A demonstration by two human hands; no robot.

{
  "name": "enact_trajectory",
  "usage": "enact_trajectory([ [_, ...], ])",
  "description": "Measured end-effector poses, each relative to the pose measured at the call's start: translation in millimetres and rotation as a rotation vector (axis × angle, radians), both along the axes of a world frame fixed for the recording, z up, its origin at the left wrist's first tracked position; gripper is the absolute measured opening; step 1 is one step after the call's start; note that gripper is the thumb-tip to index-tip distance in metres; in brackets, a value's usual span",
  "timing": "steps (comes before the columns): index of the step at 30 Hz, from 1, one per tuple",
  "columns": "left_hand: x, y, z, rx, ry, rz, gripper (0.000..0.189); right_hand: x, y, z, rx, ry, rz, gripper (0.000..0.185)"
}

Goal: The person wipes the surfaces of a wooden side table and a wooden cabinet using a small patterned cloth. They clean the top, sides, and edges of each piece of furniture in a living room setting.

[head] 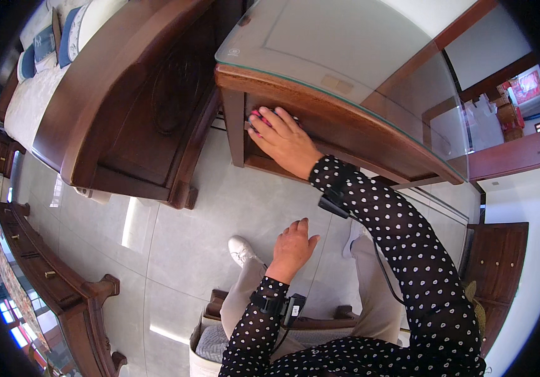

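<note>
My right hand lies flat over a small crumpled pink-and-dark cloth, holding it against the upper side panel of a dark wooden table or cabinet. Most of the cloth is hidden under the fingers. A clear glass top covers this piece of furniture and overhangs its edge. My left hand hangs in the air above the tiled floor, near my knees. Nothing is in it, and its thumb stands apart from the fingers.
Left of the table stands a carved wooden bed end. A wooden desk with drawers is at the lower left. Beside my leg is a pale bin or basket with grey fabric. Grey tiles cover the floor.
</note>
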State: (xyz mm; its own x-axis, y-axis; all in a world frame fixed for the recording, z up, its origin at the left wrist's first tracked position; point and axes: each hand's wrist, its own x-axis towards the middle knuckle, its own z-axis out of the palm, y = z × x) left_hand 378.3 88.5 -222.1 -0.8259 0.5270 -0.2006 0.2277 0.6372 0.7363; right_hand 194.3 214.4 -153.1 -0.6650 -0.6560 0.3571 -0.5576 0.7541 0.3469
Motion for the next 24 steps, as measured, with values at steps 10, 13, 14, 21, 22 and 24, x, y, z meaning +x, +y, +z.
enact_trajectory([
  [10,-5,8,12,-0.005,-0.096,-0.026,0.058,71,100,3,0.219,-0.028,-0.039,0.032],
  [13,-5,12,12,-0.029,-0.099,-0.051,0.059,116,153,15,0.299,-0.101,-0.096,0.031],
  [14,-5,14,12,-0.035,-0.096,-0.060,0.059,132,168,21,0.313,-0.144,-0.127,0.031],
  [21,-4,18,7,-0.110,-0.113,-0.093,0.059,200,195,82,0.033,-0.164,-0.214,0.028],
  [22,-3,17,5,-0.102,-0.081,-0.093,0.057,206,190,92,0.011,-0.138,-0.191,0.029],
  [24,-2,17,1,-0.094,-0.012,-0.070,0.054,197,179,104,-0.036,-0.069,-0.169,0.032],
])
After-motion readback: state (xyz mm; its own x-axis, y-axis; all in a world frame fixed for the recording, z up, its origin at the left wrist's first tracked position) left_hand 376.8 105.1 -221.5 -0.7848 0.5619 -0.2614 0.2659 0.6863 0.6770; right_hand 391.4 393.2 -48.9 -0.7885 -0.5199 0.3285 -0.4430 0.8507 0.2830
